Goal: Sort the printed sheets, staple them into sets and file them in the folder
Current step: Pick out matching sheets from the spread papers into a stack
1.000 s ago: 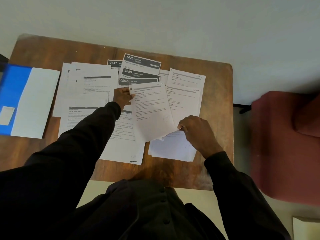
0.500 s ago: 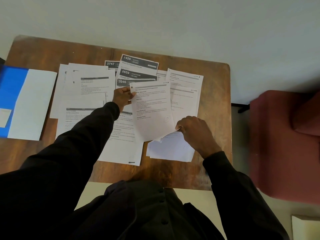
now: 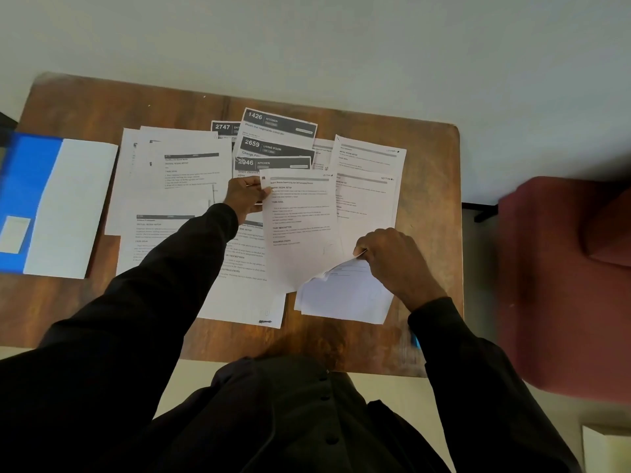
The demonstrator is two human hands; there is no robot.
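Printed sheets lie spread over the wooden table [image 3: 430, 145]. I hold one printed sheet [image 3: 302, 227] just above them: my left hand [image 3: 244, 196] pinches its top left corner and my right hand [image 3: 392, 257] pinches its bottom right corner, which curls up. Under that corner lies a small stack of sheets [image 3: 345, 295]. Sheets with dark numbered headers [image 3: 278, 124] sit at the back. More text sheets [image 3: 170, 172] cover the left middle. The open blue folder [image 3: 24, 186], a white sheet [image 3: 68, 206] on it, lies at the left edge. I see no stapler.
A dark red armchair [image 3: 566, 285] stands close to the table's right side. A pale wall runs behind the table. Something small and blue [image 3: 415, 341] shows at the table's front right, beside my sleeve. A white object [image 3: 607, 448] sits at the lower right corner.
Both hands keep their grip on the same sheet. The view has shifted slightly; the sheet and hands have barely moved.
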